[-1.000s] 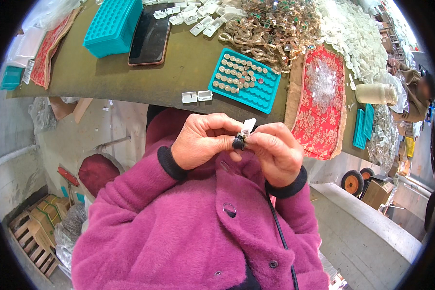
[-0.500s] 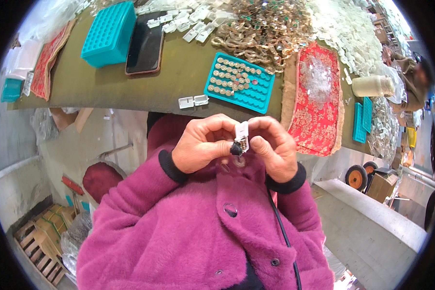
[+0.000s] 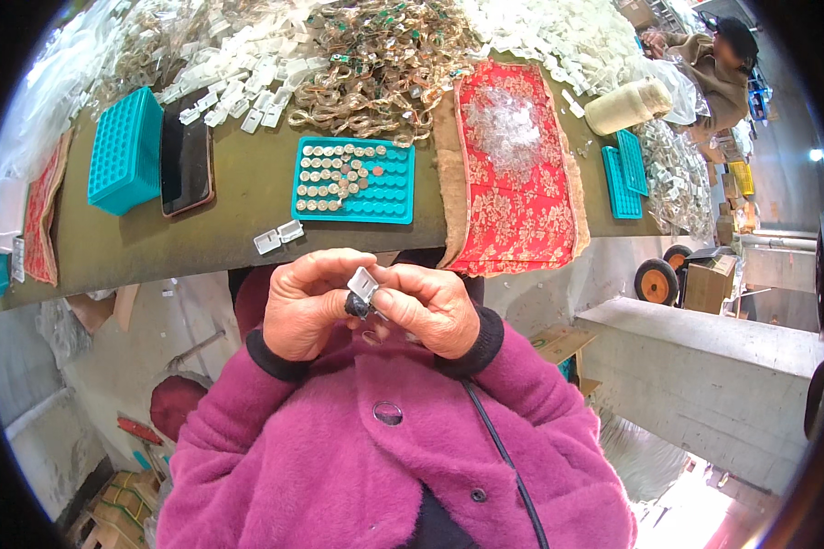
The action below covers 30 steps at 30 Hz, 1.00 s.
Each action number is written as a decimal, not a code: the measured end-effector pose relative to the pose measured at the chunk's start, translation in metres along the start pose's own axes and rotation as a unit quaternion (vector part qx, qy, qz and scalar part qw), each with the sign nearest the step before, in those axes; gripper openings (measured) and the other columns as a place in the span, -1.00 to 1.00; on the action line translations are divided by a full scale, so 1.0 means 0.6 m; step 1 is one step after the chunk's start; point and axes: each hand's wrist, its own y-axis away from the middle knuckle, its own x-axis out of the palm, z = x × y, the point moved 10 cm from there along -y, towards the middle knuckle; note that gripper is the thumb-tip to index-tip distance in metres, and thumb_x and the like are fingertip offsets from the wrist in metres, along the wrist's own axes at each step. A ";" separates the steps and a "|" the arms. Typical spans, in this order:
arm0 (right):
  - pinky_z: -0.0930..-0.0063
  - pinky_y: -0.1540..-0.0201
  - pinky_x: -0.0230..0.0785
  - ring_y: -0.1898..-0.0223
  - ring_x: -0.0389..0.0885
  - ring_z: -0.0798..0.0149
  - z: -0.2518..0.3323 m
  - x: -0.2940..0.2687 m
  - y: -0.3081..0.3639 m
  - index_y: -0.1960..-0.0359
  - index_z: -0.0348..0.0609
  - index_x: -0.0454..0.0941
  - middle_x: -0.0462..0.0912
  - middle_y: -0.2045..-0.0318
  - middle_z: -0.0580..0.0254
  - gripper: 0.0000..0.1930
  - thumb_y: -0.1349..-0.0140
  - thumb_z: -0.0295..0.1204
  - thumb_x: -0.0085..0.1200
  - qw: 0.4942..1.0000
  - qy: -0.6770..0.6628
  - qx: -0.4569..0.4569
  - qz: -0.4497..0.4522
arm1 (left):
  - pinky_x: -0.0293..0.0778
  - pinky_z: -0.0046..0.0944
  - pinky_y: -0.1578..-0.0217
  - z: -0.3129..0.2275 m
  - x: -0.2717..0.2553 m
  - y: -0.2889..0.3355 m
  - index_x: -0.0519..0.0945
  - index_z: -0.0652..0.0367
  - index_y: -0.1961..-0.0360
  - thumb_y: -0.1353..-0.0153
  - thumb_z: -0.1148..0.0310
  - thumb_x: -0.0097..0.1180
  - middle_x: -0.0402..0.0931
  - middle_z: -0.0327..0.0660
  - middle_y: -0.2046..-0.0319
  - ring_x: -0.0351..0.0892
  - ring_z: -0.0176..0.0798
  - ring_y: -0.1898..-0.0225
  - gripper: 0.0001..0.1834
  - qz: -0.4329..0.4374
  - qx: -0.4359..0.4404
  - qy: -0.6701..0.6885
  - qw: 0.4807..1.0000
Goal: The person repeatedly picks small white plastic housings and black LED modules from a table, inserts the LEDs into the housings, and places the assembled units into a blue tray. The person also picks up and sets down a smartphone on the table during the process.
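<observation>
In front of my chest I hold a small white plastic case (image 3: 363,282) up between both hands. My left hand (image 3: 302,308) pinches it from one side, and something black (image 3: 356,305) sits at the thumb tip. The fingers of my right hand (image 3: 435,311) close on the other side, thumb against its lower edge. Part of a thin clear loop (image 3: 373,337) shows below, blurred. Beyond the hands, a teal tray (image 3: 389,207) bears rows of round silver button cells (image 3: 320,176). Two white cases (image 3: 278,238) lie by the table's near edge.
A heap of clear coiled strings (image 3: 384,69) and piles of white cases (image 3: 270,78) cover the table's far side. A red floral pad (image 3: 513,215) holds small clear pieces. Teal racks (image 3: 125,151) and a phone (image 3: 187,165) are at left. Another person (image 3: 719,78) is far right.
The view has swung rightward, so the table's things appear farther left. Both hands stay closed on the white case, which has tilted to show its open inner face.
</observation>
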 end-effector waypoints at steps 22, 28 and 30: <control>0.59 0.27 0.48 0.38 0.59 0.51 0.004 -0.061 -0.011 0.07 -0.27 0.60 0.64 0.40 0.36 -0.79 -0.55 -0.33 0.15 0.993 -0.042 0.083 0.069 | 0.67 -0.26 0.06 -0.061 0.026 -0.021 0.80 0.25 0.09 -0.10 0.74 0.39 0.78 -0.06 0.14 0.77 -0.19 0.10 -0.67 0.047 0.185 -0.399 0.897; 0.60 0.34 0.44 0.43 0.55 0.54 0.018 -0.066 -0.011 0.19 -0.24 0.60 0.63 0.43 0.37 -0.82 -0.49 -0.37 0.23 0.994 0.103 0.028 0.018 | 0.66 -0.27 0.08 -0.053 0.029 -0.023 0.81 0.24 0.11 -0.04 0.69 0.45 0.78 -0.08 0.15 0.77 -0.19 0.11 -0.66 0.039 0.183 -0.449 0.874; 0.61 0.35 0.42 0.43 0.54 0.55 0.028 -0.063 -0.010 0.21 -0.23 0.60 0.62 0.44 0.39 -0.84 -0.50 -0.39 0.22 0.988 0.152 0.010 0.015 | 0.66 -0.27 0.10 -0.052 0.037 -0.022 0.81 0.25 0.14 -0.01 0.66 0.48 0.78 -0.08 0.16 0.77 -0.18 0.14 -0.67 0.044 0.186 -0.470 0.862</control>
